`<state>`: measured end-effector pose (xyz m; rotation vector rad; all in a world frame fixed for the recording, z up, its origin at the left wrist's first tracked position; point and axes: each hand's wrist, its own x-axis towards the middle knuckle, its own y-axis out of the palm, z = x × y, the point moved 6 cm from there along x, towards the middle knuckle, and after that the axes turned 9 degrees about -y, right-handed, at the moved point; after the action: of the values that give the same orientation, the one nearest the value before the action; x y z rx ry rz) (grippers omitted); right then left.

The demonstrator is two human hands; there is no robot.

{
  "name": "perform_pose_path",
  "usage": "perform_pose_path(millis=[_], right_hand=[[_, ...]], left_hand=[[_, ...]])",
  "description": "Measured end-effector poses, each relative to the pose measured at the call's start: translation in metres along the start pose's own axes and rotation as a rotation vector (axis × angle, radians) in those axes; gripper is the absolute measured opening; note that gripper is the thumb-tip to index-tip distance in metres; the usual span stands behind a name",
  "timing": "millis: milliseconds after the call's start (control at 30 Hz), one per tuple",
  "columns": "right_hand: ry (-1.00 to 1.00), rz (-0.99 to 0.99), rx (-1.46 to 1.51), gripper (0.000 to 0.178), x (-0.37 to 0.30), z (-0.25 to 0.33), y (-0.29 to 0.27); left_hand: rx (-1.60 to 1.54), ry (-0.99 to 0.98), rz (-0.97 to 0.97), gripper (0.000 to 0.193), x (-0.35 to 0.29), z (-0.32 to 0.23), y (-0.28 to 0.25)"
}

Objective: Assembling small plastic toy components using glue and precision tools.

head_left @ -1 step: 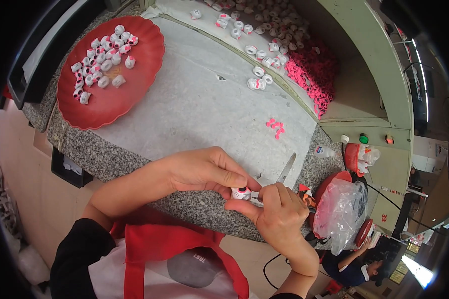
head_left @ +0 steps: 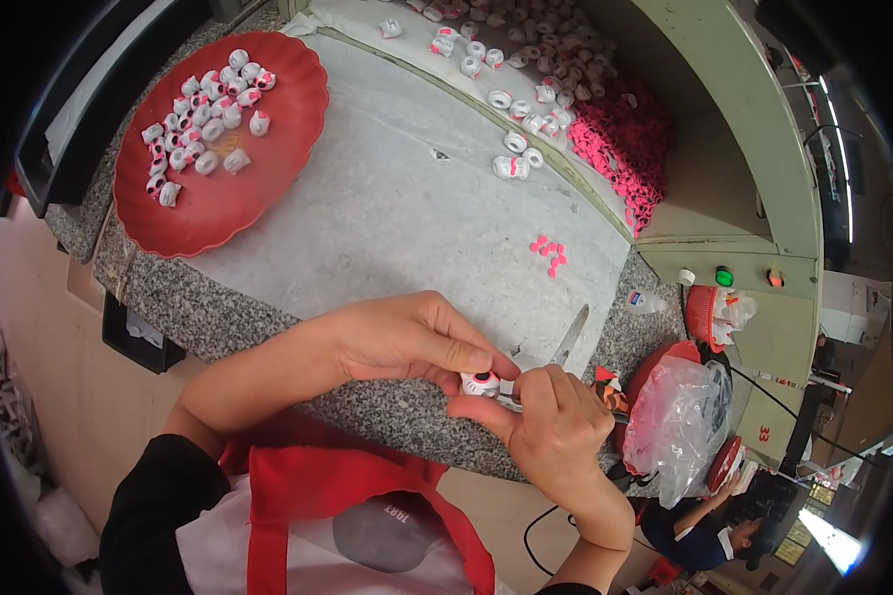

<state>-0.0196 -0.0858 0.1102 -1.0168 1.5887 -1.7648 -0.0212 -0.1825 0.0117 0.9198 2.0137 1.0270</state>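
My left hand [head_left: 417, 342] pinches a small white toy piece [head_left: 479, 385] with a dark oval opening and grey and pink marks, between thumb and fingers. Close against it, my right hand [head_left: 556, 412] is closed round a slim metal tool [head_left: 511, 399], mostly hidden by the fingers; its thumb reaches under the piece. Just beyond the right hand, a pointed metal blade [head_left: 573, 334] shows over the white sheet [head_left: 387, 198]. Whether blade and tool are one object, I cannot tell. Several small pink pieces [head_left: 548, 254] lie on the sheet.
A red scalloped plate [head_left: 278, 149] at far left holds several similar white pieces. At the back, a green-framed booth [head_left: 719, 129] holds heaps of white and pink parts. To the right are a small bottle [head_left: 645, 300], a red basket [head_left: 701, 312] and a clear plastic bag [head_left: 680, 426]. Another person [head_left: 700, 535] sits beyond.
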Motion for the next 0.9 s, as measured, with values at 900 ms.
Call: perform_pose_path(millis=[900], right_hand=[[0.102, -0.022, -0.041, 0.047, -0.0001, -0.0073, -0.001]], left_hand=[[-0.09, 0.101, -0.05, 0.032, 0.0018, -0.006, 0.0011]])
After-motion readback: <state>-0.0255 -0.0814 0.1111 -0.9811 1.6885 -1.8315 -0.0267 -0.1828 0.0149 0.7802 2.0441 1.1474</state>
